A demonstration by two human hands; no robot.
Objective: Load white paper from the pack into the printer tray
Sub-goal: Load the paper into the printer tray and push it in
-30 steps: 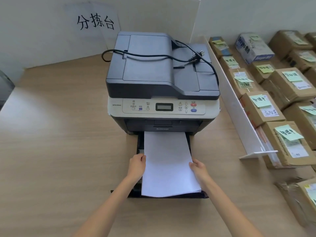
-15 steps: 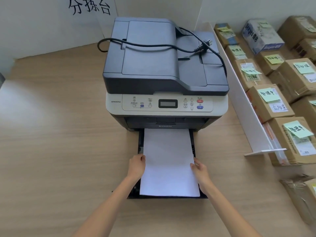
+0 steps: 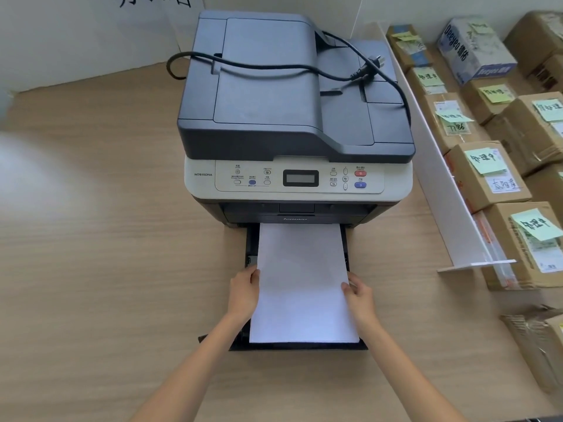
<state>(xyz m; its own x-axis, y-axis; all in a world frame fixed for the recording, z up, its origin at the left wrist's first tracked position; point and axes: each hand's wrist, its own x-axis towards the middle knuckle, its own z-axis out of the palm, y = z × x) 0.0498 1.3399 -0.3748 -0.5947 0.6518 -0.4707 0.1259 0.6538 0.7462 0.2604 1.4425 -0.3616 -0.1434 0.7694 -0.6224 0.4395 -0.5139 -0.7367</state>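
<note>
A grey and cream printer [image 3: 295, 117] stands on the wooden desk, its black paper tray [image 3: 298, 346] pulled out toward me. A stack of white paper [image 3: 303, 284] lies in the tray, its far end under the printer body. My left hand [image 3: 243, 292] grips the stack's left edge and my right hand [image 3: 359, 296] grips its right edge, about halfway along. The paper pack is not in view.
A black power cord [image 3: 274, 67] with its plug lies loose across the printer lid. A white divider board [image 3: 438, 190] stands right of the printer, with several cardboard boxes [image 3: 487, 178] bearing green sticky notes behind it. Bare wooden desk [image 3: 106, 254] stretches to the left.
The view has moved closer to the printer. Both hands stay on the edges of the stack, which has slid slightly farther into the tray.
</note>
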